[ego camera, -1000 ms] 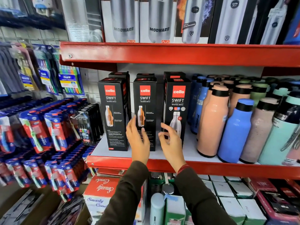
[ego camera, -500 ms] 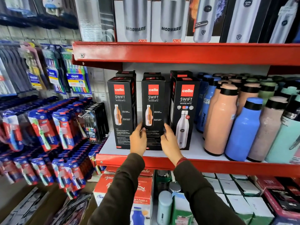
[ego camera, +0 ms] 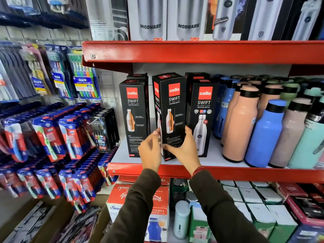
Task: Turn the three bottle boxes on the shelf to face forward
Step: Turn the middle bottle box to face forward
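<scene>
On the red shelf (ego camera: 228,172), both hands' fingers (ego camera: 188,132) clasp the middle box (ego camera: 172,109), turned askew.

The light around me is bright and even, falling from above and in front, so the black boxes read clearly and their white lettering stays crisp at the centre. Soft sheen runs down the peach bottle (ego camera: 240,123) and the blue bottle (ego camera: 265,135) at 3 o'clock. Under the red upper shelf (ego camera: 201,51) lies a dim band of shadow. My sleeves at 6 o'clock go nearly black, without detail. The wide lens bends the shelf edges, and toward 9 o'clock the toothbrush packs (ego camera: 52,137) smear and soften. My left hand (ego camera: 150,151) looks slightly blurred.
</scene>
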Motion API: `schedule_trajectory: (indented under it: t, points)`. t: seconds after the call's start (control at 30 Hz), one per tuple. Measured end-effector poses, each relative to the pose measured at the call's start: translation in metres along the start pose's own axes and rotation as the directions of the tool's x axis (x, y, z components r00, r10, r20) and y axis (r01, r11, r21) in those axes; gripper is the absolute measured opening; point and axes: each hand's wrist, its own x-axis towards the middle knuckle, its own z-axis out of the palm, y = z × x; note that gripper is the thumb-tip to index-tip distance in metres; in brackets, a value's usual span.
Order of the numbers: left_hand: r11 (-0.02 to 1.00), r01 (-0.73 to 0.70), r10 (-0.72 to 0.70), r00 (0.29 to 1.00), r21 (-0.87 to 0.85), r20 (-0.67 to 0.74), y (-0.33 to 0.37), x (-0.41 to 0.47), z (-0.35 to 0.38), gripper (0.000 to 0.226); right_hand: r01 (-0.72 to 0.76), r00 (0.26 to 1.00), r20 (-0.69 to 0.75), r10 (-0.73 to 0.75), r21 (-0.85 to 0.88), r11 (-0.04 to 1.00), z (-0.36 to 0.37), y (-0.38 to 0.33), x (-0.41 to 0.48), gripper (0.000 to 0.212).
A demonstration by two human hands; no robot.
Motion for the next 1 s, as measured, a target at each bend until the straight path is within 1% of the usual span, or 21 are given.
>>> schedule_trajectory:
  t: [0.03,0.1,0.2,0.27,0.33,0.37,0.47,0.53,0.6,0.67,0.8,0.9,1.0]
  points:
    - [1.000,-0.007,0.007,1.000,0.004,-0.021,0.002,-0.003,0.000,0.034,-0.005,1.000,-0.024,0.005,0.004,1.000,0.001,-0.002,-0.001,0.096]
    - [1.000,-0.008,0.008,0.999,0.005,-0.048,0.003,-0.005,-0.001,0.039,-0.009,0.998,-0.065,0.010,0.025,1.000,0.001,-0.005,-0.003,0.093]
    - [0.999,-0.031,0.032,0.998,0.028,-0.051,0.003,-0.007,-0.002,0.032,-0.014,0.996,-0.089,0.018,0.041,0.999,-0.001,-0.007,-0.004,0.087]
    - [0.993,-0.084,0.089,0.994,0.084,-0.058,0.002,-0.007,-0.004,0.026,-0.026,0.996,-0.078,0.031,0.063,0.998,-0.002,-0.007,-0.002,0.083]
    - [0.980,-0.113,0.125,0.990,0.166,-0.064,-0.002,-0.003,-0.008,0.030,-0.032,0.998,-0.056,0.038,0.100,0.994,-0.004,-0.006,0.000,0.078]
    - [0.975,-0.105,0.118,0.991,0.197,-0.058,-0.004,0.001,-0.009,0.033,-0.032,0.998,-0.046,0.038,0.115,0.993,-0.006,-0.006,0.001,0.076]
    - [0.967,-0.055,0.046,0.998,0.250,0.039,-0.009,0.011,-0.011,0.042,-0.026,1.000,0.000,0.026,0.127,0.992,-0.011,-0.007,0.005,0.075]
    - [0.964,-0.024,-0.004,0.994,0.265,0.105,-0.007,0.014,-0.010,0.043,-0.029,0.998,0.051,0.023,0.117,0.993,-0.011,-0.007,0.007,0.083]
    - [0.970,-0.012,-0.027,0.988,0.243,0.155,-0.007,0.015,-0.012,0.043,-0.014,0.996,0.090,0.006,0.088,0.996,-0.011,-0.005,0.008,0.091]
    - [0.974,-0.018,-0.027,0.980,0.224,0.196,-0.012,0.016,-0.015,0.042,0.017,0.992,0.126,-0.025,0.068,0.998,-0.013,-0.002,0.010,0.083]
    - [0.971,-0.013,-0.024,0.988,0.238,0.150,-0.022,0.018,-0.018,0.043,0.049,0.979,0.197,-0.059,0.054,0.997,-0.015,0.005,0.012,0.071]
    - [0.965,-0.015,-0.017,0.993,0.261,0.120,-0.026,0.019,-0.015,0.044,0.058,0.981,0.182,-0.069,0.066,0.996,-0.011,0.005,0.012,0.066]
    - [0.962,-0.016,-0.005,0.997,0.273,0.074,-0.032,0.019,-0.013,0.043,0.066,0.987,0.142,-0.070,0.031,0.997,-0.005,0.010,0.015,0.063]
